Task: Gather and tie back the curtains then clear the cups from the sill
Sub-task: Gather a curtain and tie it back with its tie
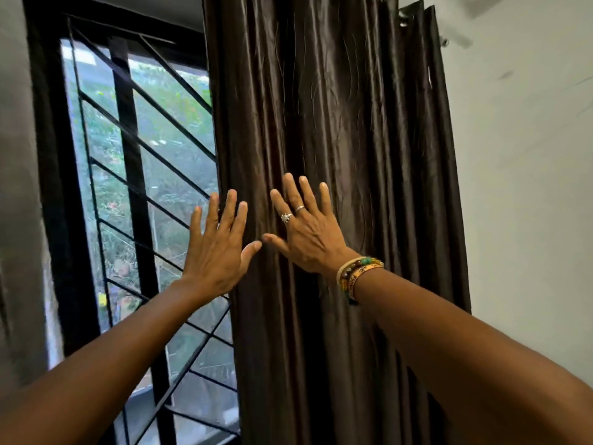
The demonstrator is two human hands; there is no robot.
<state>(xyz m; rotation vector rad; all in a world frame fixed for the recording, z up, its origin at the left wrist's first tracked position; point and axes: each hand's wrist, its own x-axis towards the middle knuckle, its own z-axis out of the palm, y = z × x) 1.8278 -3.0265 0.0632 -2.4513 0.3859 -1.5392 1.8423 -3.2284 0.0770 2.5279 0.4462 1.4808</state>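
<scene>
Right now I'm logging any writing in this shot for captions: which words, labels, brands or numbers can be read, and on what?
No text here can be read.
Yellow printed wristband on the right wrist: dark markings, too blurred to read.
Dark brown satin curtain, black metal window grille, white wall: no writing shows.
</scene>
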